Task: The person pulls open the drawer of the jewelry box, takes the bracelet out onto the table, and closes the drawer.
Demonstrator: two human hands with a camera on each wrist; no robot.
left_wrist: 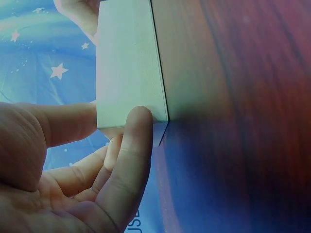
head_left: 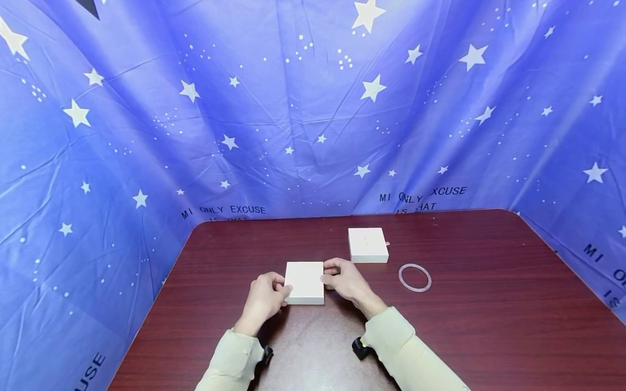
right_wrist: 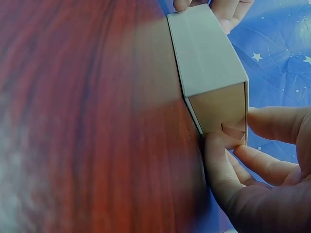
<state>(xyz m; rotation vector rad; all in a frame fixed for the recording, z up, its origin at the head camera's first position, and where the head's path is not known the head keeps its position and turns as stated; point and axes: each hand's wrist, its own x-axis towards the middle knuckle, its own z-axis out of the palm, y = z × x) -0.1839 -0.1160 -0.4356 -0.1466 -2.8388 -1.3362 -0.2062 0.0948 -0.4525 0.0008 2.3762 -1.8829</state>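
A flat, square white box (head_left: 304, 281) lies on the table between my two hands. My left hand (head_left: 264, 298) grips its left end, with the fingertips against its side and edge in the left wrist view. At the opposite end, my right hand (head_left: 346, 281) holds the box by its edges. In the right wrist view, this end face (right_wrist: 214, 109) is a tan panel framed by the white sleeve. A small ribbon tab (right_wrist: 233, 131) sticks out of it, close to the right fingers (right_wrist: 221, 167).
A second white box (head_left: 368, 244) with a small tab on its right side stands farther back on the dark red table (head_left: 489, 315). Right of my right hand lies a pale ring-shaped bangle (head_left: 414, 278). A blue star-patterned curtain (head_left: 293, 108) hangs around the table.
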